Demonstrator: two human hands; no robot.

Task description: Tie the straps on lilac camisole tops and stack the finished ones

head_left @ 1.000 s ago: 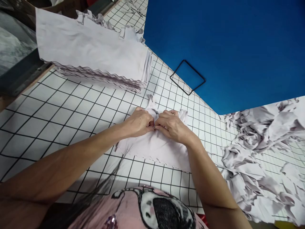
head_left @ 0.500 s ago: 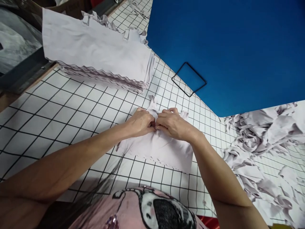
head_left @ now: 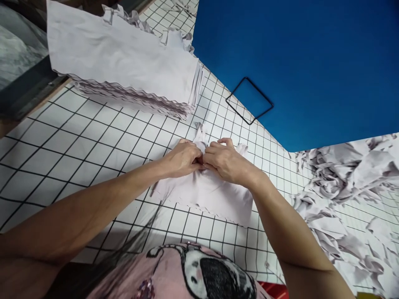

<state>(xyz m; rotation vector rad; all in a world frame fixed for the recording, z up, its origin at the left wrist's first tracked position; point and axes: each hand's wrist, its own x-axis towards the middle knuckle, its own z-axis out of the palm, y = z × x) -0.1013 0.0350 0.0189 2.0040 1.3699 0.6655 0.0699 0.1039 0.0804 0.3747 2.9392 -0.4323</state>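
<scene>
A small white cloth piece (head_left: 215, 195) with a zigzag-cut lower edge lies flat on the gridded white table (head_left: 93, 145). My left hand (head_left: 182, 158) and my right hand (head_left: 226, 162) meet at its middle top, fingertips pinching the fabric together where thin white straps stick up. The pinch point itself is hidden between my fingers.
A tall stack of cut white cloth pieces (head_left: 124, 70) sits at the back left. A heap of crumpled white cloth (head_left: 346, 195) fills the right side. A black wire square (head_left: 249, 100) lies on the blue surface (head_left: 296, 62) beyond the table edge.
Both hands stay pinched together on the cloth. The cloth's right corner has drawn in slightly toward me compared with a second ago; my right fingers have lifted a little.
</scene>
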